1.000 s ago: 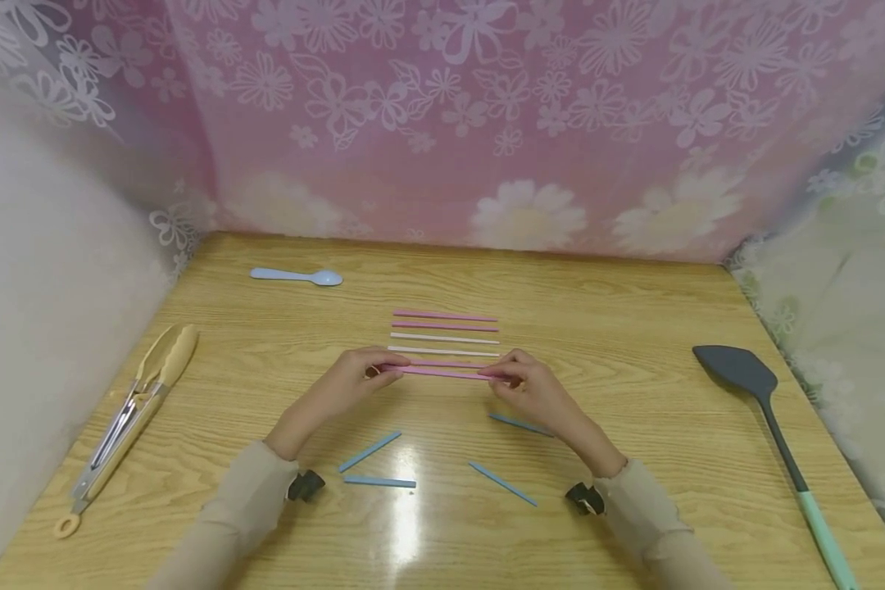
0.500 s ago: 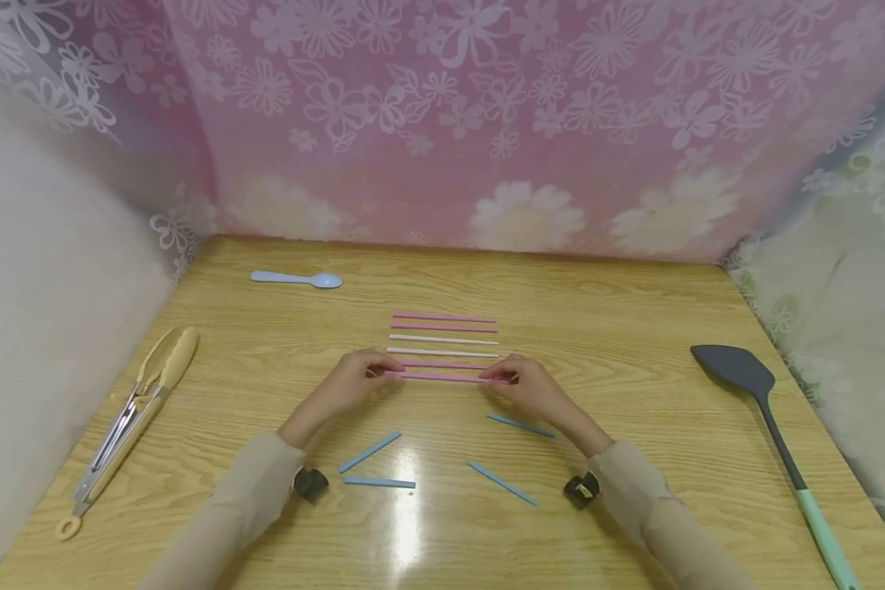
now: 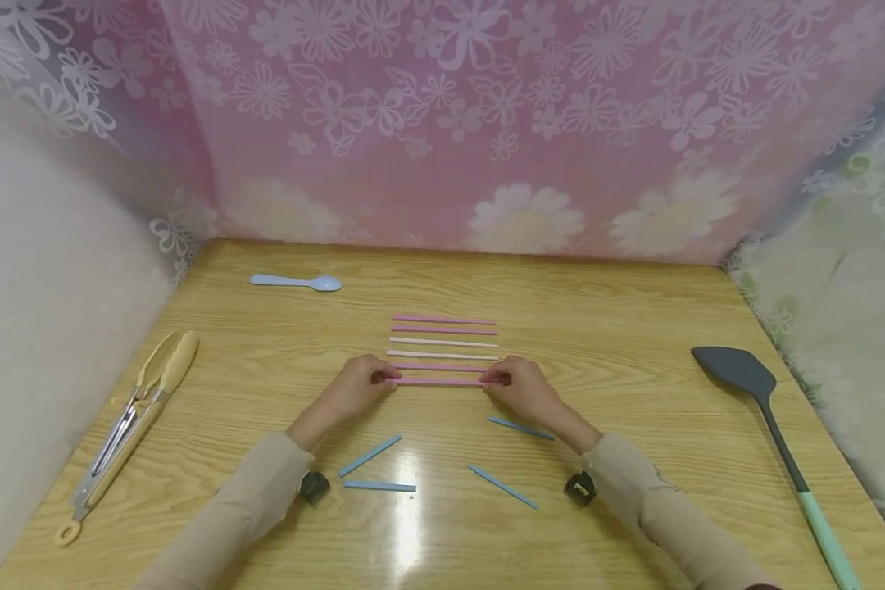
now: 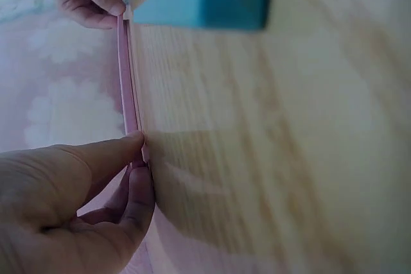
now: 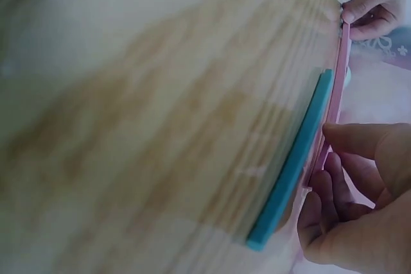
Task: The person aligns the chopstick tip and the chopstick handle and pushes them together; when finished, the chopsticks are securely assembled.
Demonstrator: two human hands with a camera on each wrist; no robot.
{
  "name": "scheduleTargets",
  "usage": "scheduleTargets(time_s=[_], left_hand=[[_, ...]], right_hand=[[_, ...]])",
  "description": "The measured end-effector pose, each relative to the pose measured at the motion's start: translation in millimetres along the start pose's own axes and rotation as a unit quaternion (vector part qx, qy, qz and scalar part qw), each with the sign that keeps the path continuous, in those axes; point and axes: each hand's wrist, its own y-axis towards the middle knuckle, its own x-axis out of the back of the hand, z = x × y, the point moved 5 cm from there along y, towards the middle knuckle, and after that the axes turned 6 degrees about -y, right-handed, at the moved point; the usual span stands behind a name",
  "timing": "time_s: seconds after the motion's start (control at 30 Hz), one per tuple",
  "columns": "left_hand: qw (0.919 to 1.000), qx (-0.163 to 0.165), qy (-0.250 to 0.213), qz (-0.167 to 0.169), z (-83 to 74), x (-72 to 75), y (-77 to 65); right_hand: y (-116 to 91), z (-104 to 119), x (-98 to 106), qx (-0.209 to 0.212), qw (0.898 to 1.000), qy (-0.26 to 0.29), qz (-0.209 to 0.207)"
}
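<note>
The nearest pink stick (image 3: 440, 383) of a row lies crosswise between my hands. My left hand (image 3: 361, 385) pinches its left end between thumb and fingers, which the left wrist view shows close up. At the other end my right hand (image 3: 524, 389) pinches the same stick (image 5: 340, 75). Just behind it is a second pink stick (image 3: 442, 368), running parallel. Farther back come two white sticks (image 3: 442, 342) and two more pink sticks (image 3: 442, 319), all roughly parallel. The stick's tips are hidden by my fingers.
Several shorter blue sticks (image 3: 379, 486) lie scattered at angles between my forearms. A pale blue spoon (image 3: 295, 282) is at the back left. Tongs (image 3: 129, 434) lie along the left side, and a dark spatula (image 3: 741, 373) with a green handle is at the right. A pink floral curtain (image 3: 442, 123) hangs behind.
Both hands have drawn the held pink stick slightly toward me, widening its gap from the pink stick behind. The other sticks and utensils have stayed in place.
</note>
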Motion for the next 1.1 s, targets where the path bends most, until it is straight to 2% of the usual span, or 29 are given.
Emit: scheduleTargets(time_s=[0.37,0.6,0.77,0.93,1.1], left_hand=[[0.9998,-0.006,0.007,-0.019,-0.8,-0.7,1.1],[0.9997,0.005,0.007,-0.021,1.8,-0.9,1.5],[0.9997,0.0,0.003,-0.023,0.3,1.2,0.2],[0.9997,-0.002,-0.002,-0.022,-0.6,1.6,-1.6],[0.9992,-0.009,-0.005,-0.04,-1.1,3.4,-7.8]], right_hand=[[-0.4,2.6,0.1,-0.004,1.0,-0.015,0.007],[-0.8,4.4,0.2,-0.001,1.0,-0.014,0.008],[-0.4,5.1,0.8,0.001,1.0,-0.022,0.008],[-2.3,4.6,3.1,0.001,1.0,-0.014,-0.001],[-7.0,0.2,5.7,-0.019,1.0,0.007,-0.01]])
